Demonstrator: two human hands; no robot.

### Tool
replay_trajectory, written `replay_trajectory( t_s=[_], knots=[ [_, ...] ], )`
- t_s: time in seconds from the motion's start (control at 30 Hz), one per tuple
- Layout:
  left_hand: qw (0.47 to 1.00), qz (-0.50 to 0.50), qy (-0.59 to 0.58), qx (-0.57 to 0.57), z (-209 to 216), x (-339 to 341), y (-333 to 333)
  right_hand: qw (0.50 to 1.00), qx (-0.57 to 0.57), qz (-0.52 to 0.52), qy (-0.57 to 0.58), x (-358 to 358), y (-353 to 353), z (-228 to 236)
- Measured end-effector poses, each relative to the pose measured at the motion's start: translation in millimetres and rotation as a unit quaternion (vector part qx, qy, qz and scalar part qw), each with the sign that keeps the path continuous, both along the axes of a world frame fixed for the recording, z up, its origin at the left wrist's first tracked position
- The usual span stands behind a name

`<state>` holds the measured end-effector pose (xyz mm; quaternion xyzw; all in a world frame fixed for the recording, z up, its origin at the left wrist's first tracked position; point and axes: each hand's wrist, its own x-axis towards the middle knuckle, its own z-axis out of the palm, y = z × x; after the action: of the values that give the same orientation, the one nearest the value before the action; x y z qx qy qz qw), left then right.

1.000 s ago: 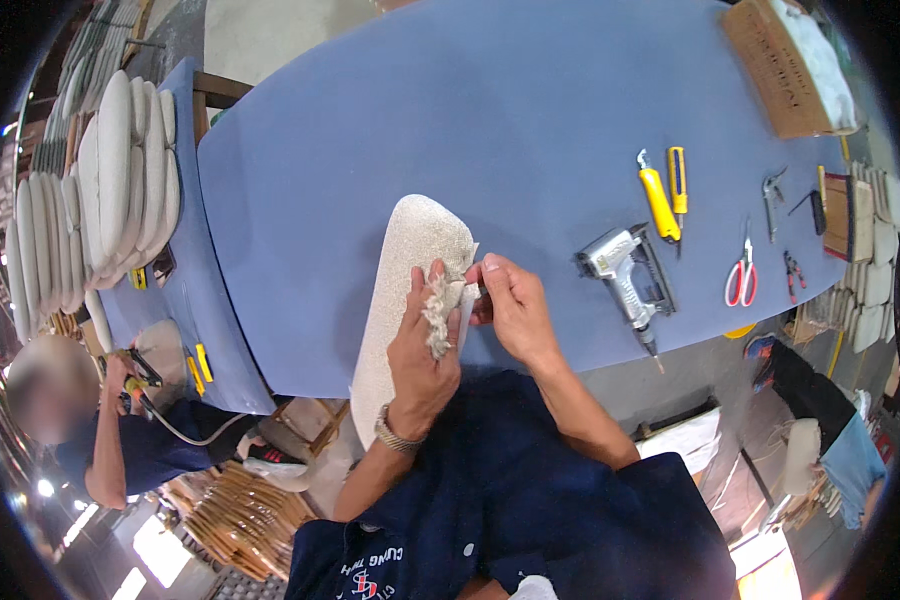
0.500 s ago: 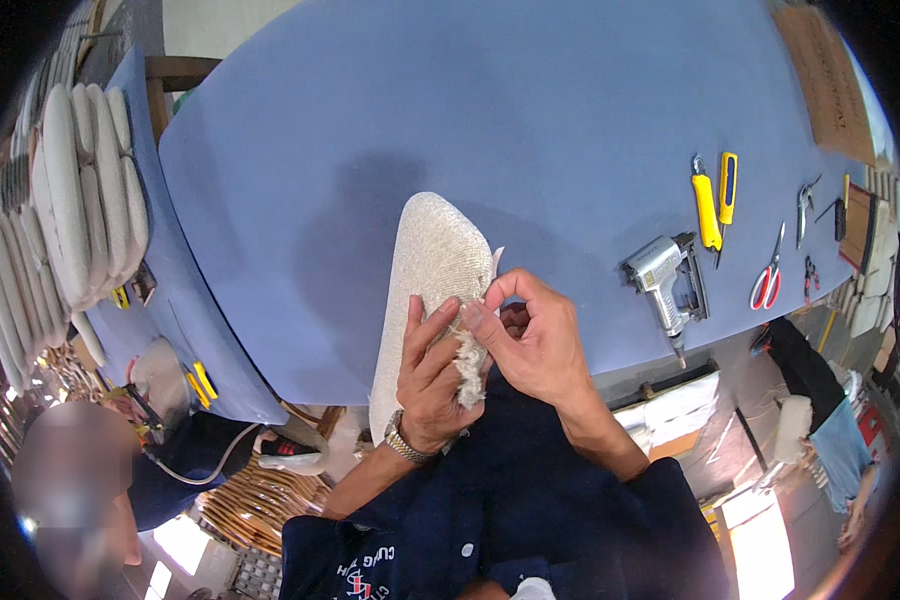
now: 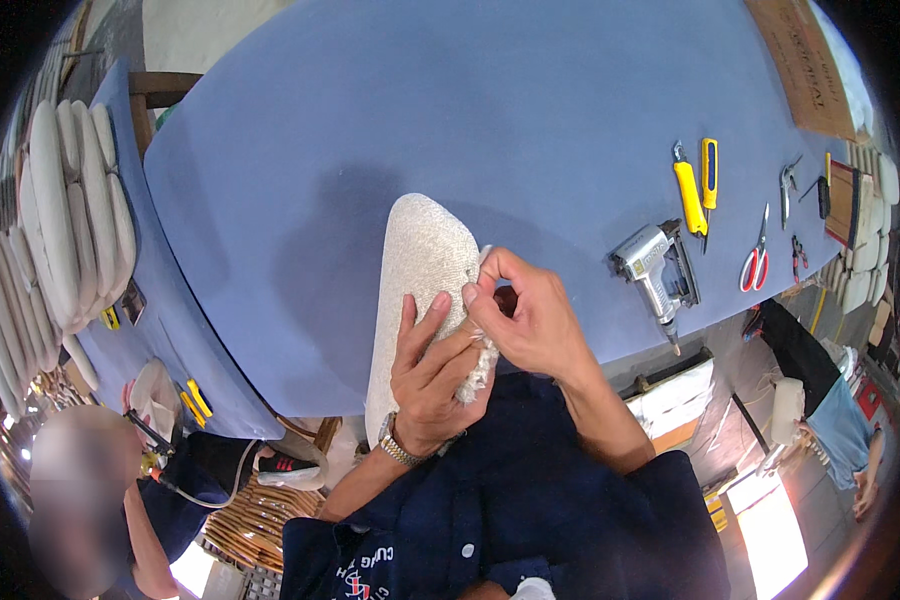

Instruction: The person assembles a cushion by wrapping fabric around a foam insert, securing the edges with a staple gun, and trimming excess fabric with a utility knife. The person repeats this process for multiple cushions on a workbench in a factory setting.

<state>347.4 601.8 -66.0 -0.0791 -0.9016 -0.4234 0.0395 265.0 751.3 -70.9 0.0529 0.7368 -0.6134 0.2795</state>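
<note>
From here I see the left hand (image 3: 432, 368) gripping the pad (image 3: 420, 245), which lies under its fingers and reaches past their tips; its thumb is hidden. The right hand (image 3: 525, 312) pinches the pad's edge just beside those fingers, other fingertips out of sight, and fluff (image 3: 482, 374) shows partly between the 2.

A beige, round-tipped padded panel (image 3: 425, 250) is held lengthwise over the blue table's (image 3: 530, 120) near edge; frayed fabric (image 3: 480, 372) is bunched along one side.
</note>
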Motion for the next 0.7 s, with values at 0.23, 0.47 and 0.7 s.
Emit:
replay_trajectory(
  t_s=[0.23,0.47,0.7],
  knots=[
    [0.906,0.051,-0.169,0.386,-10.7,-10.7,-41.7,1.0,-0.006,0.0,-0.025,-8.8,-1.8,-9.7],
    [0.938,0.042,-0.241,0.246,-23.2,-77.0,-39.6,0.997,-0.06,-0.034,0.031,-8.0,-26.2,-7.7],
    [0.758,-0.039,-0.419,0.499,4.9,-54.5,15.9,0.988,-0.01,-0.141,0.055,49.2,14.8,36.2]
  ],
)
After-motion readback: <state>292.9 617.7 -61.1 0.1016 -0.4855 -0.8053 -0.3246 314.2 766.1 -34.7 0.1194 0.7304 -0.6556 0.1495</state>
